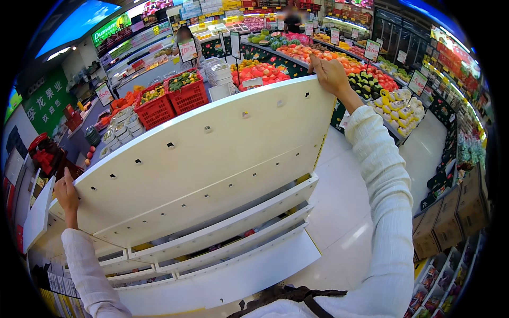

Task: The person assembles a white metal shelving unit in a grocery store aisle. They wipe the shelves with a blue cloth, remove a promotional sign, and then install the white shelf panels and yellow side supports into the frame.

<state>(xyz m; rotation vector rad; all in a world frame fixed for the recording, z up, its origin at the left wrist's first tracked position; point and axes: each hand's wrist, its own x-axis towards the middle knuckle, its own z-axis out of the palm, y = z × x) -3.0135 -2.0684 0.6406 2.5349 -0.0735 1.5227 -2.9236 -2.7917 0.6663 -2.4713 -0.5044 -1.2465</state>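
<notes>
A wide cream-white shelf panel (212,153), with rows of small slots, stands tilted in front of me. My right hand (330,76) is at its top right corner, fingers curled over the edge. At the left end my left hand (67,195) is wrapped round the panel's edge, thumb upward. Both arms are spread wide in white sleeves. Below the panel, narrower white shelf boards (228,228) sit in tiers, with dark gaps between them. What lies inside those gaps is mostly hidden.
Red crates (186,94) of fruit and stacked white trays (219,74) stand just beyond the panel. Fruit displays (366,85) curve round the far right, with people behind the stalls. Cardboard boxes (450,217) are at right. Pale tiled floor (344,185) runs between.
</notes>
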